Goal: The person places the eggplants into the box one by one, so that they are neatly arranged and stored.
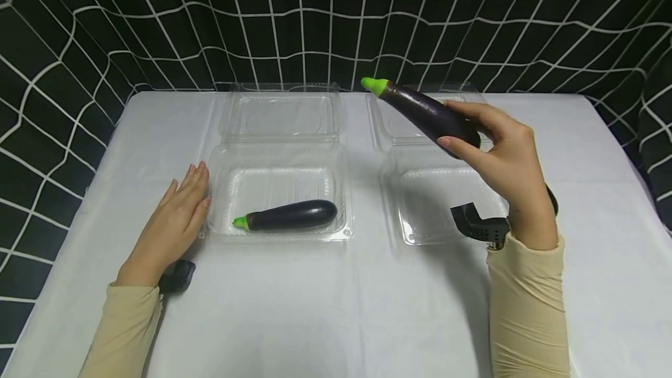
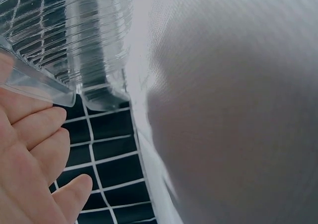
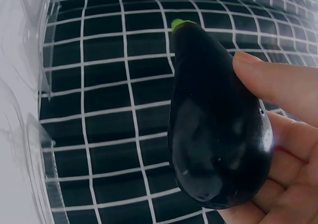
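My right hand (image 1: 506,150) grips a dark purple eggplant (image 1: 420,111) by its thick end, up above the right clear plastic box (image 1: 406,209). Its bright green stem end points to the far left. In the right wrist view the thumb and fingers hold the eggplant (image 3: 218,119) from one side. A second eggplant (image 1: 294,215) lies in the front of the left clear plastic box (image 1: 223,191), stem to the left. Along that box's left edge rests my left hand (image 1: 175,214), its fingers extended; in the left wrist view the fingers are beside the ribbed plastic wall (image 2: 94,40).
Both boxes have their lids (image 1: 283,115) folded back toward the far edge of the white-covered table (image 1: 294,308). Black walls with white netting (image 1: 315,28) rise behind and at the sides. Each wrist wears a black camera mount (image 1: 478,226).
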A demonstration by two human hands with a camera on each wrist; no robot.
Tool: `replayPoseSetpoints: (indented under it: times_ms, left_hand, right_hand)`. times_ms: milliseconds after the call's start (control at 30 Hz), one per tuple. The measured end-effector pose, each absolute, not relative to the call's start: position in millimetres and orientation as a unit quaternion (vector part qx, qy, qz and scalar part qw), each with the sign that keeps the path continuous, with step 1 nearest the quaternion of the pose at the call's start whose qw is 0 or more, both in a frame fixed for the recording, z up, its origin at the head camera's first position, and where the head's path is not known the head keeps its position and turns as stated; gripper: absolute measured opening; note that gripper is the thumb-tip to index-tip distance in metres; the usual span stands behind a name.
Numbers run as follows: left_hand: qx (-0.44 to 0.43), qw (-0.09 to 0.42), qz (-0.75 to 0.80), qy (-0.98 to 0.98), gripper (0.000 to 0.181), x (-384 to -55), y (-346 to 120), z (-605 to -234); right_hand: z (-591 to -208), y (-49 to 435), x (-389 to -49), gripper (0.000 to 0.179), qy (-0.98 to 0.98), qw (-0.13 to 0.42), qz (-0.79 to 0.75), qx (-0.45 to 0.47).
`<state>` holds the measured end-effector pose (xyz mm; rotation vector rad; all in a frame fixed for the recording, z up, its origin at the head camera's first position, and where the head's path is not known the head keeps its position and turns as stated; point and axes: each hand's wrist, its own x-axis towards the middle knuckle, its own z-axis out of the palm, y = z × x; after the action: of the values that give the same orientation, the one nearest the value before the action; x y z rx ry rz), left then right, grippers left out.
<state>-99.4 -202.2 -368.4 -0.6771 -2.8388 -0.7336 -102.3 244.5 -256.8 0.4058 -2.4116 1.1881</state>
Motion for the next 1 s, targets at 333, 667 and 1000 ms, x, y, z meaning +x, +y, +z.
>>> replayPoseSetpoints:
  times_ms: [333,667,1000]
  left_hand:
    - [-0.228,0.07,-0.243,-0.94,0.051,-99.6,-203.7,-372.2]
    - [-0.226,0.08,-0.237,-0.941,0.051,-99.8,-202.8,-371.7]
    - [-0.227,0.079,-0.239,-0.941,0.051,-99.2,-202.5,-371.8]
  right_hand:
    - [-262.3,220.7,-110.0,0.046,-0.876,0.192,0.4,0.189]
    - [-265.6,197.1,-114.9,0.045,-0.866,0.176,0.412,0.221]
    - [-273.6,175.3,-119.4,0.043,-0.873,0.145,0.395,0.247]
